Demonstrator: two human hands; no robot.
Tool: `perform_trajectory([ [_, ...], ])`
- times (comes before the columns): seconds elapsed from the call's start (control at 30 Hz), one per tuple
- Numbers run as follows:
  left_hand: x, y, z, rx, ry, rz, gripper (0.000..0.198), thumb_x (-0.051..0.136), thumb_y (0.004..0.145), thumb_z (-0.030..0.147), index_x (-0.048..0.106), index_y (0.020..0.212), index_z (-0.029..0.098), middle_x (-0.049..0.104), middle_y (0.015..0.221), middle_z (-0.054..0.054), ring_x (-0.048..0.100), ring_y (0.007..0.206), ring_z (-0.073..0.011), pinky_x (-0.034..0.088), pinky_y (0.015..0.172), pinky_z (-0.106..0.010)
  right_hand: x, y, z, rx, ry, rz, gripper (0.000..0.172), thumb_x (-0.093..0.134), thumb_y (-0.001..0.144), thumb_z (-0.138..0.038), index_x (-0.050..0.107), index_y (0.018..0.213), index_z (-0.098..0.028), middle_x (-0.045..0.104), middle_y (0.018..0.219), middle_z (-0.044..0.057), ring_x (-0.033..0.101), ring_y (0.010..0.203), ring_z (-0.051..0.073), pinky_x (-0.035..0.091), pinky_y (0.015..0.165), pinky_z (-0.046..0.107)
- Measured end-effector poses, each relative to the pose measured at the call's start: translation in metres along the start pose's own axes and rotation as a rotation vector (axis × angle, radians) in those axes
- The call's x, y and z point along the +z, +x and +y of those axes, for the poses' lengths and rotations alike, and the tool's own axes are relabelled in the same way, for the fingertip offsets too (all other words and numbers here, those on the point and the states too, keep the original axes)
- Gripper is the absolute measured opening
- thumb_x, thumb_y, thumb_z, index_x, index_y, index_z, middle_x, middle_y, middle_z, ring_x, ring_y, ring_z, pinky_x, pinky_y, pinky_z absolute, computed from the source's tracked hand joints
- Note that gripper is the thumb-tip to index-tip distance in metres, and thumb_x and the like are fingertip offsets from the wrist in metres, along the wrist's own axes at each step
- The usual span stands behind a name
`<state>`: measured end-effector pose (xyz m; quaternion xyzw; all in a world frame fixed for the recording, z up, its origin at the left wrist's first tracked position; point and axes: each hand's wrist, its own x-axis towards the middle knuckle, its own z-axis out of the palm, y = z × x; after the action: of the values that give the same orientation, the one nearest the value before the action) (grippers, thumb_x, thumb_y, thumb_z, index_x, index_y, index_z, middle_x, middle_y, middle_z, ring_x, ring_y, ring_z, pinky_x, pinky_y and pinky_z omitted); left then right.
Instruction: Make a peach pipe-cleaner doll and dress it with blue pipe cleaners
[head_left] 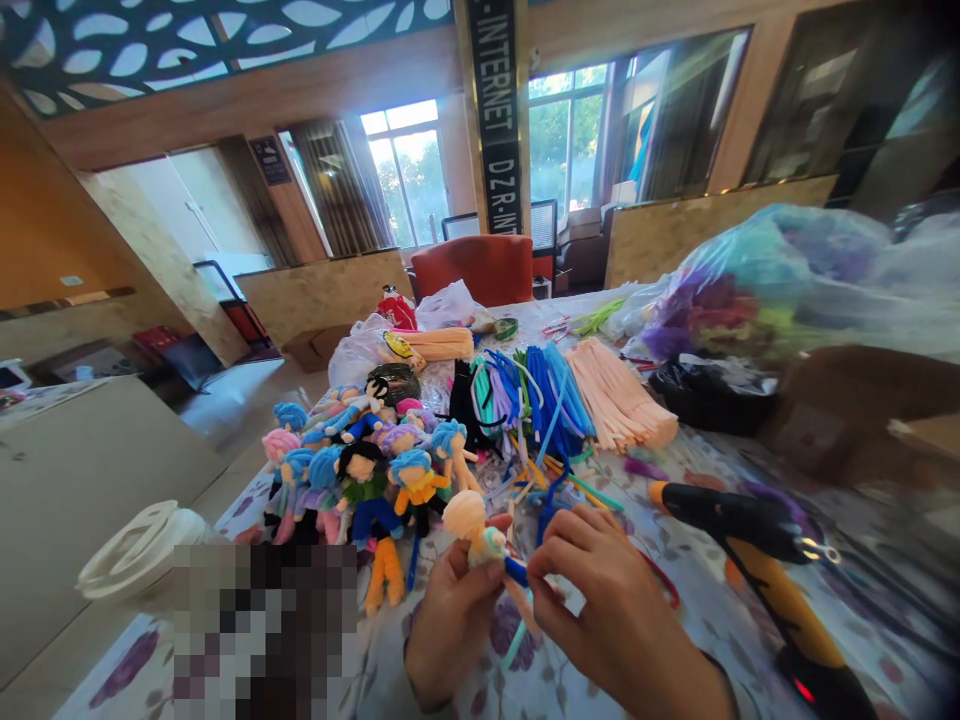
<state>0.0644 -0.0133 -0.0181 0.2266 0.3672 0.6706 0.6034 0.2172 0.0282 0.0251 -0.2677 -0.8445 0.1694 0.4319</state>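
My left hand is closed around the body of a small unfinished-looking doll of fuzzy pipe cleaners, with a round peach head and pale green at the neck. Against the doll's body lies a dark blue pipe cleaner. My right hand pinches this blue piece between thumb and fingers, close beside the left hand. Peach strands hang below the doll, along with a pale green strip. Left of my hands stand several finished dolls with blue, pink, purple and black hair.
Bundles of blue pipe cleaners and peach pipe cleaners lie beyond my hands. A yellow-and-black glue gun stands at right, a red light at its base. Large plastic bags fill the back right. A white lidded bin is at left.
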Motion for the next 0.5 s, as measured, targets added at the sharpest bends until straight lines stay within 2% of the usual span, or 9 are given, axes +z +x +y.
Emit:
perform_trajectory([
  [0.13, 0.0005, -0.0003, -0.0016, 0.019, 0.010, 0.039, 0.036, 0.077, 0.066, 0.015, 0.072, 0.101, 0.018, 0.068, 0.081, -0.004, 0.059, 0.075, -0.0150, 0.045, 0.073, -0.026, 0.0034, 0.0008, 0.0040, 0.014, 0.036, 0.001, 0.019, 0.059, 0.078, -0.008, 0.056, 0.063, -0.019, 0.054, 0.069, 0.000, 0.047, 0.071, 0.017, 0.035, 0.067, 0.033],
  [0.5, -0.0038, 0.0023, -0.0030, 0.058, 0.078, 0.024, 0.033, 0.078, 0.067, 0.019, 0.073, 0.100, 0.019, 0.067, 0.083, -0.002, 0.057, 0.079, -0.0136, 0.043, 0.077, -0.025, 0.0080, 0.0000, 0.0070, 0.014, 0.065, -0.008, 0.021, 0.059, 0.075, -0.002, 0.054, 0.062, -0.017, 0.053, 0.067, -0.001, 0.045, 0.070, 0.016, 0.033, 0.067, 0.031],
])
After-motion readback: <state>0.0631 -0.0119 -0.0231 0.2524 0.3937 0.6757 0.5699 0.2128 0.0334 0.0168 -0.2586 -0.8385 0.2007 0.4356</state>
